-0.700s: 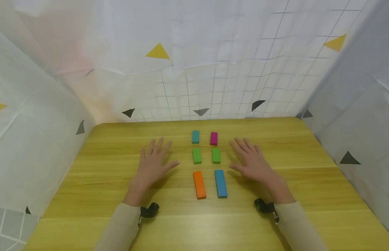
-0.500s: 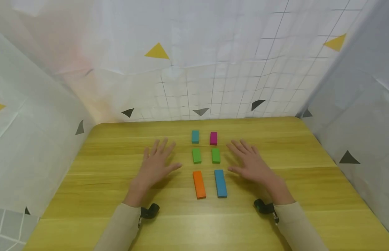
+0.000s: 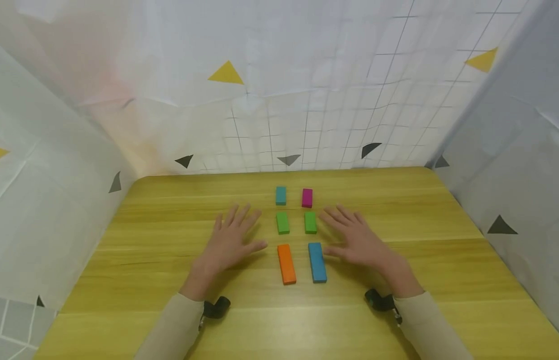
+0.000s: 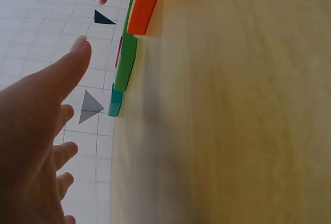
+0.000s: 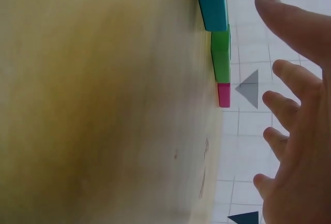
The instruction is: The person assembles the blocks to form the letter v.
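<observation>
Because the six blocks lie flat in two short columns on the wooden table (image 3: pixel 279 325), each has bare wood around it and seems placed to be reached singly from either side. The longer pair, the orange block (image 3: pixel 286 264) and the blue block (image 3: pixel 317 263), sits nearest the person; beyond them come the left green block (image 3: pixel 283 223) and the right green block (image 3: pixel 310 223), then the teal block (image 3: pixel 281 195) and the magenta block (image 3: pixel 307 198) at the far end. All point roughly away from the person, which probably leaves their long sides facing the hands.

The left hand (image 3: pixel 229 245) hovers beside the left column, fingers spread and thumb toward the orange block, holding nothing. The right hand (image 3: pixel 358 240) mirrors it, its fingers apart and holding nothing; its thumb overlaps the blue block's edge in the head view, yet the right wrist view shows a gap. Hanging just outside the columns, palms above the wood, the hands appear to flank the blocks without disturbing them.
</observation>
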`<state>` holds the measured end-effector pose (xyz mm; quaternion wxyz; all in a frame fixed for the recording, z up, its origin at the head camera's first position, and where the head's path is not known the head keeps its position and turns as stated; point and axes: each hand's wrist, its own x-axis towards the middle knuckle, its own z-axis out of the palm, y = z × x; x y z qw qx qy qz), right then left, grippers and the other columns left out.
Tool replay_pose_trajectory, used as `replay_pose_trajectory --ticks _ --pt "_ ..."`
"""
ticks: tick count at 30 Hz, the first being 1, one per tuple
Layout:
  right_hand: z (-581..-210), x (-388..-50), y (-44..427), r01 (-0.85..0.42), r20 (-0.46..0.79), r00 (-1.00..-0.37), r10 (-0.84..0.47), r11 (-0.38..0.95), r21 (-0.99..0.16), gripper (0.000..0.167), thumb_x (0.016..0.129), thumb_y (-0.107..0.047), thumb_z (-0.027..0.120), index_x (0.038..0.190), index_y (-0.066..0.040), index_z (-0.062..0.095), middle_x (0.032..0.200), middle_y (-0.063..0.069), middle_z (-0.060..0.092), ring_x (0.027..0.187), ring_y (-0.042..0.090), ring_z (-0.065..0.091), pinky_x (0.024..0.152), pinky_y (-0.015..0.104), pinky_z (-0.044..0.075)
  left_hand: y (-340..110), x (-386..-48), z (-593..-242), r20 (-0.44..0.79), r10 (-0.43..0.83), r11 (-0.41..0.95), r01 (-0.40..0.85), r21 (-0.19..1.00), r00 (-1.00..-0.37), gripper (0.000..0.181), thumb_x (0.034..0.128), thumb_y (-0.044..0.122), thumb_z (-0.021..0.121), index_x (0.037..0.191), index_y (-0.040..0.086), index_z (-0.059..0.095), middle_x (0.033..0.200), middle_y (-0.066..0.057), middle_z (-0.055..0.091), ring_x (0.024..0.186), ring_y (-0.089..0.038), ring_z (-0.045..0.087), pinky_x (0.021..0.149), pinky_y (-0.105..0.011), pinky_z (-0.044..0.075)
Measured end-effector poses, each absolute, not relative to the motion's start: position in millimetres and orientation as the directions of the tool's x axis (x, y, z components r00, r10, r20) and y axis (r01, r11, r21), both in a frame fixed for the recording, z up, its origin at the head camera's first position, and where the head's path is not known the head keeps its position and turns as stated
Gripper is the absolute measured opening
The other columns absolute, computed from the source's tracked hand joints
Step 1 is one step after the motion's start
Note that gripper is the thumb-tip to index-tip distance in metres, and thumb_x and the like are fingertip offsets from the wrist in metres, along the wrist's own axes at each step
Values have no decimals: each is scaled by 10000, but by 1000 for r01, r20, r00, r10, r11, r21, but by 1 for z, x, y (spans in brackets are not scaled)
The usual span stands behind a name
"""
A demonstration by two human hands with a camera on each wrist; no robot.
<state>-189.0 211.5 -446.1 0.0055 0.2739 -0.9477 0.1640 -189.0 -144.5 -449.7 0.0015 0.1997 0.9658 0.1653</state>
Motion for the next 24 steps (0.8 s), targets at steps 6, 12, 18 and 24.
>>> replay_pose_trajectory --ticks 6,12,18,24 --pt "-446 -185 210 -547 98 -833 -545 783 -297 877 860 -552 687 1576 -240 288 1659 29 242 1545 377 121 1166 710 125 -140 -184 -453 79 411 858 415 303 -908 856 875 734 518 1581 389 178 1679 -42 160 1554 -368 75 1180 -706 75" --pt "-451 -180 207 -561 84 -821 -564 772 -299 874 847 -572 693 1560 -217 333 1635 52 303 1538 382 145 1160 716 132 -134 -176 -452 61 431 849 428 310 -900 856 871 716 550 1579 386 196 1677 -37 174 1559 -349 75 1181 -704 88" --pt "-450 -176 205 -589 91 -801 -592 750 -302 862 836 -564 712 1543 -206 373 1601 47 374 1527 371 197 1167 697 154 -131 -170 -451 76 438 846 439 303 -896 846 864 718 560 1569 356 267 1662 -33 229 1555 -340 115 1176 -706 118" --pt "-447 -173 203 -595 90 -796 -598 748 -295 825 819 -570 728 1508 -225 434 1549 29 454 1503 340 280 1181 667 170 -126 -167 -449 64 481 833 478 278 -875 832 864 740 531 1558 339 307 1648 -10 271 1548 -332 161 1193 -677 125"
